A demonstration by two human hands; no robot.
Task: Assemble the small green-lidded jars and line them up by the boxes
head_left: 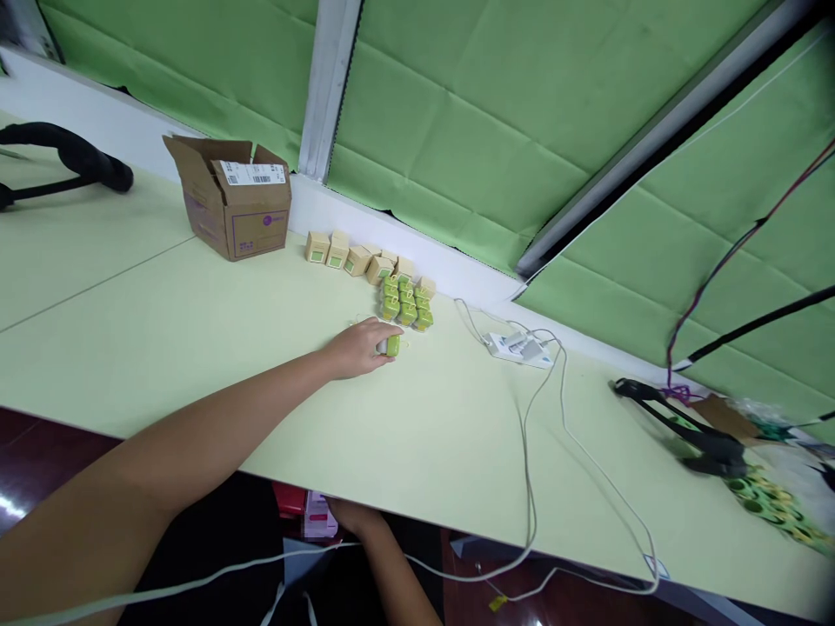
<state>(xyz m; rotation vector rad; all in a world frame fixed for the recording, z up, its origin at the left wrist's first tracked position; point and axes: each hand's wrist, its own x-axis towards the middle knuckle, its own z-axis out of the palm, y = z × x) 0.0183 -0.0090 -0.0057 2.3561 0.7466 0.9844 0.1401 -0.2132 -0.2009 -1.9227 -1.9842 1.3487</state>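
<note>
My left hand reaches out over the table, its fingers closed round a small green-and-clear container. Just beyond it stands a tight block of similar small green containers, set in rows, with thin pale loops on top. My right hand is low, at the table's front edge. Its fingers are mostly hidden, beside a pink-and-white printed item and a red item; I cannot tell whether it grips either one.
Several small brown boxes line the wall behind the containers. An open cardboard carton stands at back left. A white power strip trails cables across the table. Black stands lie at both sides, with green pieces at far right.
</note>
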